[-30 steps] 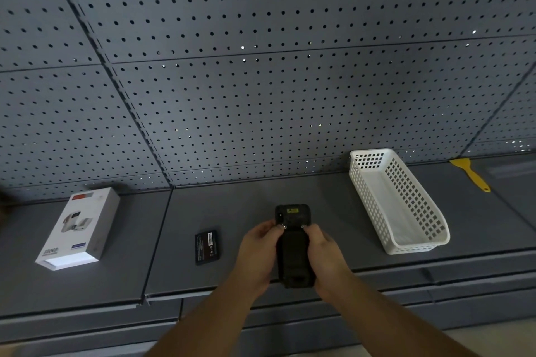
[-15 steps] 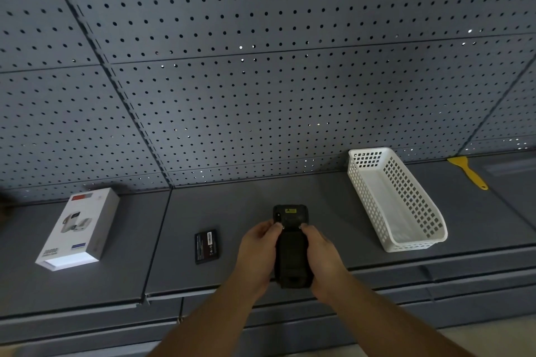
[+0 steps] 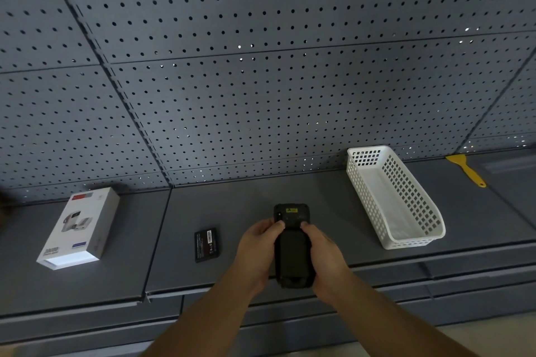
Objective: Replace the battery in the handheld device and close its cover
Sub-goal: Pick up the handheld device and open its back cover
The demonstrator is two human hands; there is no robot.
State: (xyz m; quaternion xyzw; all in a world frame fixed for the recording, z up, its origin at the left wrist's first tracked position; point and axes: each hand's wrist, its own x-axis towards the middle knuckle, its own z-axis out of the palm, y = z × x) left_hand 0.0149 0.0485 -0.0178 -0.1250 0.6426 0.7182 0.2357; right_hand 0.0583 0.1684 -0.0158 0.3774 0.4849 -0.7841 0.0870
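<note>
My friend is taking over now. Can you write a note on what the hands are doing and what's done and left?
Left hand: grips the device's left side, thumb on its back.
Right hand: grips the right side, thumb on its back.
Device: back up, held over the shelf front edge.
Battery: loose on the shelf, left of the hands.
Done: the cover seems to be on; I cannot tell whether it is latched or which battery is inside.
Left: probably press the cover shut and check it.
</note>
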